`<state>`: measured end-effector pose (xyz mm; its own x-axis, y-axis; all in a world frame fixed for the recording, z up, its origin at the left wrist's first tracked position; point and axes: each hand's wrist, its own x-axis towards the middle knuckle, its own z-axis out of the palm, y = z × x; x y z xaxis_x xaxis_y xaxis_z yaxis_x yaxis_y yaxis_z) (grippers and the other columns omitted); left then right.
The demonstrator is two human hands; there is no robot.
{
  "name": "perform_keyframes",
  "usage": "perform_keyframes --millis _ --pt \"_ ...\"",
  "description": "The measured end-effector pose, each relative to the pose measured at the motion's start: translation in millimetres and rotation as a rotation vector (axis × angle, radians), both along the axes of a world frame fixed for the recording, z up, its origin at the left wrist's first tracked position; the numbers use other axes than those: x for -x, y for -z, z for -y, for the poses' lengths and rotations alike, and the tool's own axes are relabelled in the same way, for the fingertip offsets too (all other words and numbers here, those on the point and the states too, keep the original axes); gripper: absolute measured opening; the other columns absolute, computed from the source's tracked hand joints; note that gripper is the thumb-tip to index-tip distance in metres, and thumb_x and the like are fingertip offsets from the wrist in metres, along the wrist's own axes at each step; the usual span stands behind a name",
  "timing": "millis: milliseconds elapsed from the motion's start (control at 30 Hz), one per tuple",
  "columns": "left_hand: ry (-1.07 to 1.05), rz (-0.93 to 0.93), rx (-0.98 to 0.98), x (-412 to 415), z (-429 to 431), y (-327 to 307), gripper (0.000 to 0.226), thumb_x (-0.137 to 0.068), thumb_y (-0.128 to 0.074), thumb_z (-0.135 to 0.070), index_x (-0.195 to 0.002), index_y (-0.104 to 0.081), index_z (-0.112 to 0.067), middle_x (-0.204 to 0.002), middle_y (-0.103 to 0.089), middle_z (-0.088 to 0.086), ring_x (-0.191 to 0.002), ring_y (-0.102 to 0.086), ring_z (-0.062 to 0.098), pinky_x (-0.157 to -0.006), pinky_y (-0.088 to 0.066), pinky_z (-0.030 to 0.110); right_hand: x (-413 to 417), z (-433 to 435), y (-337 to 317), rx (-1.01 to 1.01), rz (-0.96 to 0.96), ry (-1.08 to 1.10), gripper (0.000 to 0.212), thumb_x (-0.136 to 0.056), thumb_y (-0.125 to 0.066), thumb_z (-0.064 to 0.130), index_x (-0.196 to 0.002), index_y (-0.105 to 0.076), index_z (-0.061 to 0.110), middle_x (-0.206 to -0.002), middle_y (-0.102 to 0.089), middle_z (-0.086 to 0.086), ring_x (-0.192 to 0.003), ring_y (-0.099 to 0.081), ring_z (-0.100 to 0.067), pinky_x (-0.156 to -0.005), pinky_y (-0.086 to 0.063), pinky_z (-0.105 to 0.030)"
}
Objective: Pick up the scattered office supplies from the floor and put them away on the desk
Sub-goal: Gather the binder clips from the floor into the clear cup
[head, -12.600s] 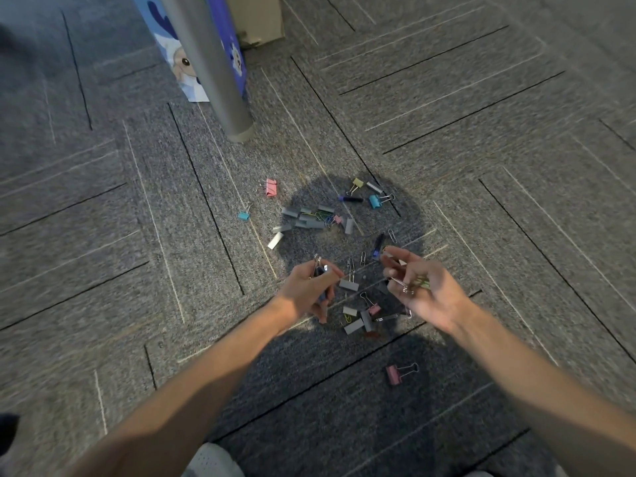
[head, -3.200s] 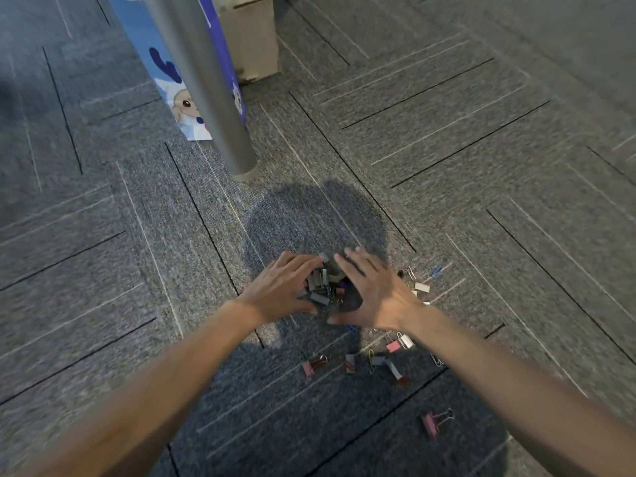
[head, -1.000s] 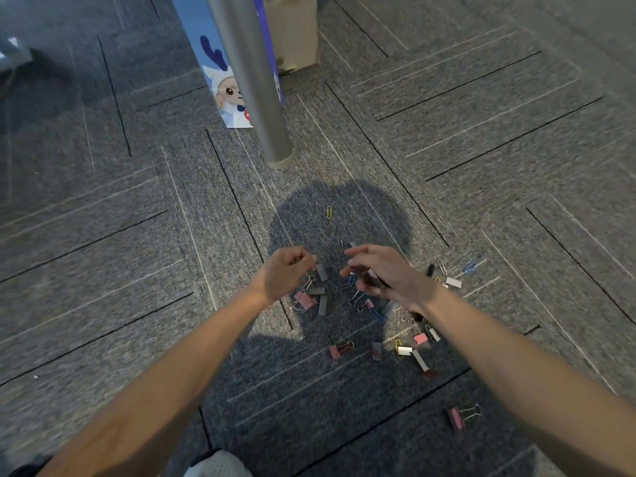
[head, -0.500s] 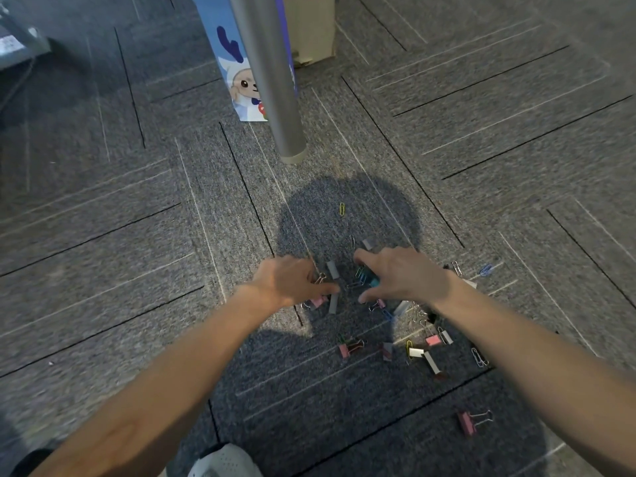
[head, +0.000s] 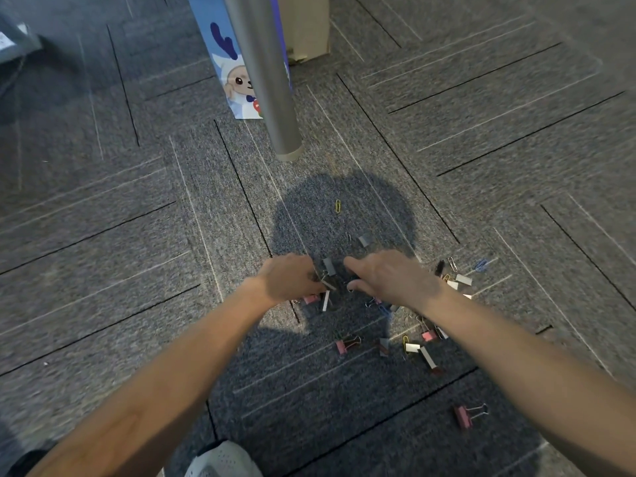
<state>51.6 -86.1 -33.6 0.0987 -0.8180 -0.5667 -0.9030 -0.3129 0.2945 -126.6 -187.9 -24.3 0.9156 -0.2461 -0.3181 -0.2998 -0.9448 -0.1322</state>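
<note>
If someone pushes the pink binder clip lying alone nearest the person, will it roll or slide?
Probably neither. The pink binder clip has a wedge-like body lying flat, so rolling seems unlikely. The carpet looks rough, so it would likely drag or catch. Its wire handles stick out, likely an easy, stiff place to pinch.

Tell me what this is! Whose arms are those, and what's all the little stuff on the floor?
The camera sits on a person's head, looking down, so you see their own bare arms. On the grey carpet lie scattered binder clips and a yellow paper clip, near a metal pole. The left hand curls round a few clips from the pile. The right hand reaches into it too; its fingers hide whether it holds any.
</note>
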Motion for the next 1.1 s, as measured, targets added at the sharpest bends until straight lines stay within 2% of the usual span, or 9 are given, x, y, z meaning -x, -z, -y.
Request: perform_keyframes --millis 100,200,333,533,667,800,900,1000,1100 --pt "-0.11 -0.158 -0.007 -4 -2 -1 0.033 -0.099 -0.04 -0.036 -0.077 -0.054 -0.016 -0.067 -0.06 -0.002 -0.053 -0.052 0.007 -0.053 -0.045 0.016 -5 -4 -5 -0.009 -0.079 -0.024 0.023 -0.103 -0.037 0.033 -0.106 -0.042 0.011 -0.065 -0.044 0.002 -0.05 -0.04 -0.009 -0.06 -0.04 -0.025" --pt "-0.364 -0.451 -0.026 -9 -8 -1 0.032 -0.102 -0.033 -0.026 -0.082 -0.052 -0.009 -0.071 -0.054 0.003 -0.056 -0.043 0.013 -0.049 -0.039 0.026 -6 -2 -5 -0.185 -0.079 0.144 0.024 -0.103 -0.036 0.034 -0.104 -0.045 0.012 -0.069 -0.052 0.0 -0.053 -0.046 -0.009 -0.062 -0.047 -0.027" --pt "-0.936 -1.167 0.107 -9 -14 -6 0.031 -0.096 -0.028 -0.025 -0.067 -0.039 -0.019 -0.051 -0.032 -0.007 -0.046 -0.024 0.011 -0.042 -0.02 0.016 -3 5 -1 -1.034 0.28 0.751 0.026 -0.101 -0.04 0.021 -0.078 -0.048 0.01 -0.062 -0.047 0.002 -0.046 -0.039 -0.008 -0.044 -0.029 -0.018" --pt "-1.057 -1.547 0.242 -9 -16 -17 0.02 -0.081 -0.031 -0.02 -0.079 -0.05 -0.015 -0.068 -0.054 0.001 -0.05 -0.028 0.011 -0.044 -0.013 0.018 4 1 -4 -1.8 0.73 0.966 0.021 -0.086 -0.03 0.017 -0.068 -0.042 0.017 -0.053 -0.034 0.005 -0.04 -0.024 -0.009 -0.035 -0.019 -0.018" --pt "-1.059 -1.582 0.283 -13 -20 -14 0.018 -0.077 -0.029 -0.014 -0.081 -0.047 -0.014 -0.063 -0.044 -0.001 -0.052 -0.027 0.012 -0.045 -0.017 0.017 6 -6 -3 -1.953 0.738 1.018 0.029 -0.093 -0.033 0.022 -0.066 -0.044 0.016 -0.052 -0.034 0.004 -0.036 -0.029 -0.008 -0.032 -0.026 -0.018" --pt "-0.97 -1.468 0.251 -16 -25 -9 0.02 -0.087 -0.032 -0.02 -0.07 -0.042 -0.017 -0.057 -0.029 -0.002 -0.049 -0.022 0.013 -0.042 -0.021 0.014 7 -7 5 -1.828 0.623 1.137 0.039 -0.102 -0.035 0.037 -0.067 -0.038 0.019 -0.047 -0.03 0.007 -0.041 -0.043 -0.011 -0.042 -0.033 -0.02" --pt "-0.904 -1.116 0.117 -17 -26 -5 0.031 -0.098 -0.038 -0.03 -0.073 -0.045 -0.014 -0.056 -0.041 -0.002 -0.044 -0.033 0.012 -0.036 -0.026 0.02 7 -6 6 -1.644 0.464 1.124 0.041 -0.104 -0.032 0.036 -0.069 -0.04 0.016 -0.049 -0.035 0.005 -0.046 -0.048 -0.013 -0.04 -0.039 -0.021" --pt "-0.677 -0.76 -0.028 -17 -26 -9 0.022 -0.099 -0.044 -0.027 -0.088 -0.054 -0.01 -0.062 -0.051 0.0 -0.041 -0.04 0.008 -0.034 -0.029 0.018 4 -4 7 -1.538 0.426 1.089 0.035 -0.105 -0.031 0.029 -0.092 -0.051 0.005 -0.056 -0.037 0.002 -0.048 -0.045 -0.011 -0.038 -0.036 -0.021" --pt "-0.646 -0.68 -0.06 -17 -27 -16 0.018 -0.096 -0.049 -0.023 -0.1 -0.059 -0.008 -0.063 -0.057 -0.001 -0.037 -0.043 0.002 -0.034 -0.028 0.015 0 1 7 -1.541 0.506 1.099 0.028 -0.105 -0.031 0.02 -0.11 -0.051 0.001 -0.059 -0.036 0.003 -0.05 -0.041 -0.01 -0.038 -0.032 -0.019"
